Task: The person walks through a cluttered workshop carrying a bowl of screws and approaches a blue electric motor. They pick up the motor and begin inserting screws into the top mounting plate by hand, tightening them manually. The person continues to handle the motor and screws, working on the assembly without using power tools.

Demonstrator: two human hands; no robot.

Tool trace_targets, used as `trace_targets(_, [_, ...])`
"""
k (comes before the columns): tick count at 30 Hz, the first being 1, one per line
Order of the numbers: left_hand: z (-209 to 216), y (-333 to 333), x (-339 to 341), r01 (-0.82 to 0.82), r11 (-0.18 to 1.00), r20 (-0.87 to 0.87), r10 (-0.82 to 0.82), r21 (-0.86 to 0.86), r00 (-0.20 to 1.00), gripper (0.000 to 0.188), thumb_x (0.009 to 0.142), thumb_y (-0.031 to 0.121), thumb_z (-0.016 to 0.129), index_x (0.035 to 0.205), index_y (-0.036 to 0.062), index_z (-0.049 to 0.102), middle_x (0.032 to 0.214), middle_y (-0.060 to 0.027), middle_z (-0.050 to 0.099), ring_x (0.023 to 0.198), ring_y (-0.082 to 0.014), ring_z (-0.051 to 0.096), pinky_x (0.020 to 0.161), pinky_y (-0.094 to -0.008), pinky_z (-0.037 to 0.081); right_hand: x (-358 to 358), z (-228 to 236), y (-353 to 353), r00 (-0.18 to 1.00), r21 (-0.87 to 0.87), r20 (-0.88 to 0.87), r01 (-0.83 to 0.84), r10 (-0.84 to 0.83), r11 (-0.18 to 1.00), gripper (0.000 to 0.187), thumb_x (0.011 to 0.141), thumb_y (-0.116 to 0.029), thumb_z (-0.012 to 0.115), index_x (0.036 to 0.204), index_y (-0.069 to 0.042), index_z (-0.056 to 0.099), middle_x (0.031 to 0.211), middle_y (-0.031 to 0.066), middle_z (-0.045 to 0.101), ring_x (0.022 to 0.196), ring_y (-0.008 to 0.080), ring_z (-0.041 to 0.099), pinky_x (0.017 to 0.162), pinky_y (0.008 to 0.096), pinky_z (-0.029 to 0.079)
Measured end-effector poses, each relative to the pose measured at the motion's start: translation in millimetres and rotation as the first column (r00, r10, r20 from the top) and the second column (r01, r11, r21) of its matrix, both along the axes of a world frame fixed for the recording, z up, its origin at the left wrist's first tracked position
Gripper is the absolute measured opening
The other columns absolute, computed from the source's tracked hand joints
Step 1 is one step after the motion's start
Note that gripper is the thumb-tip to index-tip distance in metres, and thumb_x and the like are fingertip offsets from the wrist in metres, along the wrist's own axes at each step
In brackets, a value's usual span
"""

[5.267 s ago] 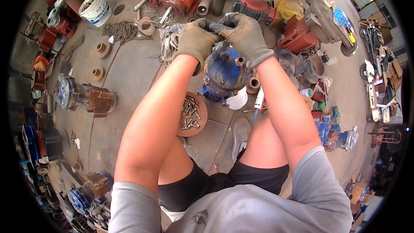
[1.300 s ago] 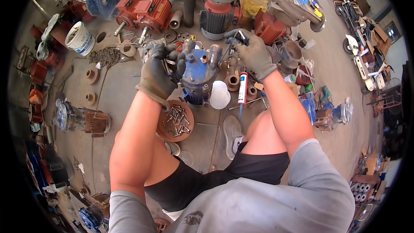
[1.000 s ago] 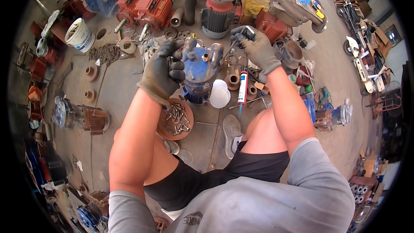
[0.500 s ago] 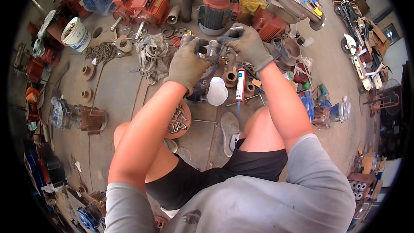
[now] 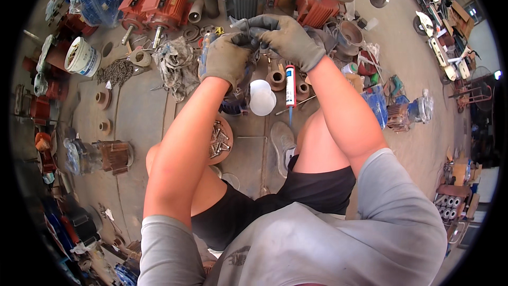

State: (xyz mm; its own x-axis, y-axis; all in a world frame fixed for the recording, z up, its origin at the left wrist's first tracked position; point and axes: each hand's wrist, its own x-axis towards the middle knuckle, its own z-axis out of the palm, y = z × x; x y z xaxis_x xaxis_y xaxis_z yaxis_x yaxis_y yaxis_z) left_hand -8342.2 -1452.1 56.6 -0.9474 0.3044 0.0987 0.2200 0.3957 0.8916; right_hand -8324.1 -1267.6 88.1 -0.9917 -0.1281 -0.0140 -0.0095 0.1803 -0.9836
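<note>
My left hand (image 5: 226,57), in a grey-brown work glove, is closed with its fingers curled towards my right hand (image 5: 288,38). My right hand, in a matching glove, bends over from the right, and the fingertips of both meet. Whatever they pinch is hidden by the gloves. Beneath them stands a blue, partly covered machine part (image 5: 234,105), mostly blocked by my left hand. Just nearer to me lie white round plastic pieces (image 5: 262,98). Beside these is a sealant cartridge (image 5: 290,87) with a blue nozzle. A round bowl (image 5: 227,151) contains several bolts (image 5: 218,140).
Red electric motors (image 5: 172,2) and a grey-red motor (image 5: 246,0) line the far side. At left are a white bucket (image 5: 83,57), a chain (image 5: 115,70) and a crumpled rag (image 5: 175,68). A wrapped motor (image 5: 114,156) lies left; another (image 5: 402,112) lies right.
My two hands have come together, the right moving left to meet the left. A small metal piece seen at my right fingers earlier is hard to make out now. The view has shifted slightly.
</note>
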Motion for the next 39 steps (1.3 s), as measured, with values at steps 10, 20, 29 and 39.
trace_targets(10, [0, 2, -2, -0.010, 0.991, 0.013, 0.012, -0.136, 1.000, 0.029, 0.090, 0.024, 0.081, 0.113, 0.0074, 0.082, 0.106, -0.0143, 0.082, 0.098, -0.0288, 0.077, 0.090, -0.0395, 0.057, -2, 0, -2, 0.992, 0.106, -0.126, 0.031, -0.018, 0.994, 0.024, 0.099, -0.014, 0.078, 0.120, 0.000, 0.076, 0.108, 0.0025, 0.078, 0.091, 0.0096, 0.067, 0.083, 0.0300, 0.058])
trace_targets(20, [-8, 10, -9, -0.052, 0.995, 0.140, 0.040, 0.082, 0.989, 0.034, 0.086, 0.021, 0.089, 0.115, 0.0051, 0.082, 0.102, -0.0090, 0.083, 0.088, -0.0193, 0.077, 0.084, -0.0346, 0.059, -13, -13, 8, 0.994, -0.090, -0.108, -0.018, 0.008, 0.996, 0.029, 0.090, -0.015, 0.090, 0.110, 0.000, 0.077, 0.104, 0.0050, 0.079, 0.092, 0.0103, 0.070, 0.084, 0.0282, 0.059])
trace_targets(29, [-8, 12, -4, -0.082, 0.987, 0.085, 0.071, 0.136, 0.994, 0.027, 0.087, 0.017, 0.089, 0.108, 0.0033, 0.081, 0.097, -0.0057, 0.082, 0.083, -0.0129, 0.074, 0.076, -0.0325, 0.058, -11, -10, 4, 0.995, -0.133, -0.097, -0.017, 0.004, 0.991, 0.033, 0.088, -0.019, 0.093, 0.110, -0.001, 0.077, 0.102, 0.0040, 0.078, 0.088, 0.0104, 0.068, 0.081, 0.0287, 0.057])
trace_targets(39, [-26, 9, -12, -0.046, 0.993, -0.005, 0.047, 0.107, 0.999, 0.028, 0.087, 0.021, 0.089, 0.108, 0.0034, 0.081, 0.100, -0.0083, 0.083, 0.088, -0.0157, 0.077, 0.080, -0.0336, 0.058, -15, -15, 4, 0.997, 0.021, -0.067, 0.026, -0.025, 0.999, 0.033, 0.089, -0.021, 0.090, 0.111, 0.000, 0.078, 0.104, 0.0082, 0.079, 0.094, 0.0151, 0.071, 0.088, 0.0318, 0.057])
